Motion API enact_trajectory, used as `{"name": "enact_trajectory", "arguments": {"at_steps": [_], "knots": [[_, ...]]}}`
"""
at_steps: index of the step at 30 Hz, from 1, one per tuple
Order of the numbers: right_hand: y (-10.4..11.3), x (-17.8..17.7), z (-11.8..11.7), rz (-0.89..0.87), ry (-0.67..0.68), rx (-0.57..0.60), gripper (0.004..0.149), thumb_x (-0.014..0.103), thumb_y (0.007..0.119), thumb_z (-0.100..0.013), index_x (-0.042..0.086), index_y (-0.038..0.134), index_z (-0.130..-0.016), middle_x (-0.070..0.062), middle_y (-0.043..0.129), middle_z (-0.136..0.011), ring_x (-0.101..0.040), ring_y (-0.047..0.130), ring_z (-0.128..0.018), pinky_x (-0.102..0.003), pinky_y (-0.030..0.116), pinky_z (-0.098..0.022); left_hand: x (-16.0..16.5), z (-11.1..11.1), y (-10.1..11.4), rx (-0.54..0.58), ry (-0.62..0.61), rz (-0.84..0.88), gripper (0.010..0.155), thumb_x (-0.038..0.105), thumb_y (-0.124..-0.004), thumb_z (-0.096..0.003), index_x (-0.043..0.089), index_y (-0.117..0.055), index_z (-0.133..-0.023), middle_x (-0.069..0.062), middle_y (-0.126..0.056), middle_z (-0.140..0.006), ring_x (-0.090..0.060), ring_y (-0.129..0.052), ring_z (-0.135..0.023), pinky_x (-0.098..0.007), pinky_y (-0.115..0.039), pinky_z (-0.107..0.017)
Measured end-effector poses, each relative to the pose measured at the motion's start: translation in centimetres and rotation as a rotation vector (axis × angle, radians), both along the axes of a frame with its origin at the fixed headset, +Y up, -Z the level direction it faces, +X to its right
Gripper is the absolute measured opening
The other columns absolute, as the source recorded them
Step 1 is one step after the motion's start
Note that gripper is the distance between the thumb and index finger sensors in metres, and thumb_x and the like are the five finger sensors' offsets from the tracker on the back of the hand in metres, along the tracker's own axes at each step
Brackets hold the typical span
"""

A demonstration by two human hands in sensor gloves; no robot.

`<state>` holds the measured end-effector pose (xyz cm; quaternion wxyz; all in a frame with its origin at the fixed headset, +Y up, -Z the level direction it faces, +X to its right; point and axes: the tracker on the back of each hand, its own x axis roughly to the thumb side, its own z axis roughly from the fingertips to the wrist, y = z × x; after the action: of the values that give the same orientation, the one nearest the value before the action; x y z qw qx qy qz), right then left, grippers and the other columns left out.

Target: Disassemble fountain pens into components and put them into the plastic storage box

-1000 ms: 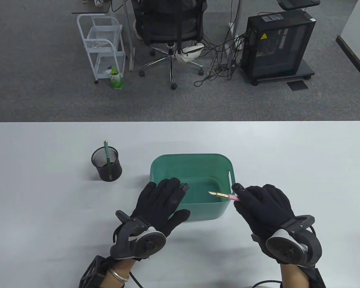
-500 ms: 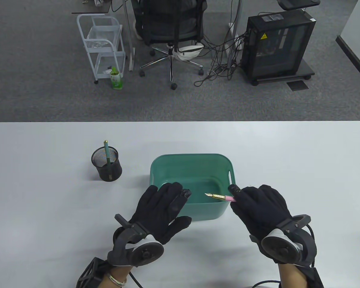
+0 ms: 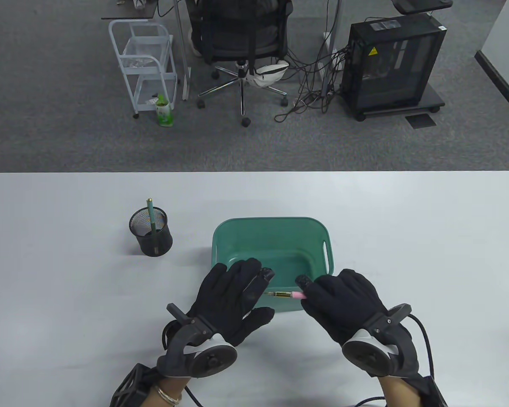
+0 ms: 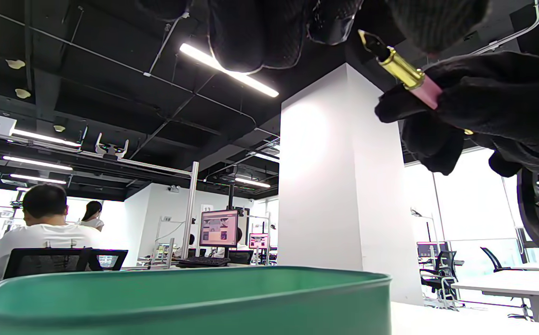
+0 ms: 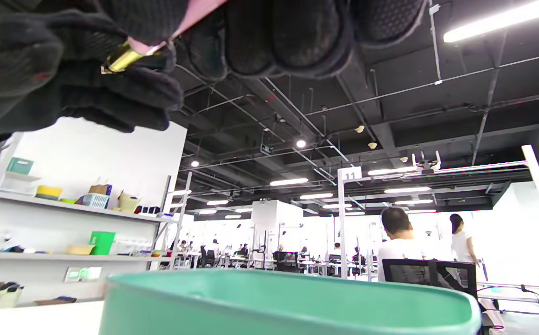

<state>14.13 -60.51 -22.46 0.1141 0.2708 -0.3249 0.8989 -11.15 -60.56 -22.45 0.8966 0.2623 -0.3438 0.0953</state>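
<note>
— One pink pen (image 3: 289,294), uncapped, gold section and nib pointing at left hand (image 3: 233,294). Held level above near rim of green plastic storage box (image 3: 271,227).

— Held how?

— Pinched at pink barrel by right hand (image 3: 343,303), fingers curled round it. Clear in left wrist view: barrel (image 4: 425,90) between gloved fingertips, gold collar and dark nib free beyond them.

— Left hand's state?

— Fingers fairly straight, spread above box's near-left corner, tips level with nib end. Nib close to fingertips; contact or none, cannot tell from above. Right wrist view shows left fingers (image 5: 125,100) bunched near gold section (image 5: 123,58), but no settled grip visible. Holding nothing, as far as can be seen.

— Reason for that spot?

— Probably so any loosened part drops straight into box. Judged: right hand steadying barrel, left about to take gold section for unscrewing or pulling.

— Box contents?

— Near floor hidden behind both hands; far floor bare green. Cannot say further.

— Farther out?

— Black mesh pen holder (image 3: 151,233) well to left on white table (image 3: 407,220), one green pen (image 3: 151,214) upright inside, untouched. Likely next in line.

— Risk?

— Sharp nib against glove; slim smooth barrel apt to twist inside pinch once torque applied.
</note>
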Motion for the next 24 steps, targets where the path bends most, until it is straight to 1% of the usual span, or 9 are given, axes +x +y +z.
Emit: {"name": "enact_trajectory", "arguments": {"at_steps": [7,10,17,23,24], "knots": [[-0.38,-1.01,0.32,0.033,0.031,-0.004,0.046,0.05,0.07,-0.055,0.034,0.083,-0.096,0.003,0.084,-0.083,-0.014,0.088,-0.065,-0.045,0.067,-0.071,0.36,-0.19,-0.34,-0.023,-0.013,-0.035,0.066,0.057,-0.065,-0.0648,0.018,-0.067,-0.118,-0.013,-0.08,-0.116,-0.031,-0.081,-0.102,-0.058,-0.055,-0.083],[-0.37,-1.06,0.32,0.035,0.032,-0.006,0.046,0.05,0.07,-0.055,0.034,0.083,-0.096,0.003,0.084,-0.083,-0.014,0.088,-0.065,-0.045,0.067,-0.071,0.5,-0.19,-0.38,-0.024,-0.025,-0.04,0.06,0.055,-0.066,-0.0651,0.018,-0.076,-0.111,-0.009,-0.09,-0.107,-0.028,-0.089,-0.093,-0.056,-0.061,-0.08],[-0.36,-1.06,0.37,0.033,0.032,0.005,0.046,0.05,0.07,-0.054,0.034,0.083,-0.096,0.003,0.084,-0.082,-0.014,0.088,-0.065,-0.045,0.067,-0.07,0.75,-0.15,-0.46,-0.029,-0.041,-0.054,0.057,0.054,-0.067,-0.0655,0.017,-0.08,-0.107,-0.006,-0.097,-0.096,-0.024,-0.096,-0.082,-0.052,-0.067,-0.075],[-0.4,-1.19,0.4,0.032,0.043,0.001,0.046,0.05,0.07,-0.054,0.034,0.083,-0.096,0.003,0.084,-0.082,-0.014,0.088,-0.065,-0.045,0.067,-0.07,0.78,-0.01,-0.44,0.005,-0.052,-0.035,0.05,0.049,-0.066,-0.0664,0.016,-0.087,-0.097,-0.003,-0.101,-0.086,-0.021,-0.099,-0.074,-0.05,-0.071,-0.071],[-0.4,-1.19,0.4,0.031,0.043,0.001,0.046,0.05,0.07,-0.054,0.034,0.083,-0.096,0.003,0.084,-0.082,-0.014,0.088,-0.065,-0.045,0.067,-0.07,0.75,0.03,-0.43,0.013,-0.055,-0.03,0.05,0.049,-0.067,-0.0662,0.015,-0.087,-0.097,-0.003,-0.102,-0.085,-0.021,-0.099,-0.073,-0.049,-0.071,-0.071]]}}
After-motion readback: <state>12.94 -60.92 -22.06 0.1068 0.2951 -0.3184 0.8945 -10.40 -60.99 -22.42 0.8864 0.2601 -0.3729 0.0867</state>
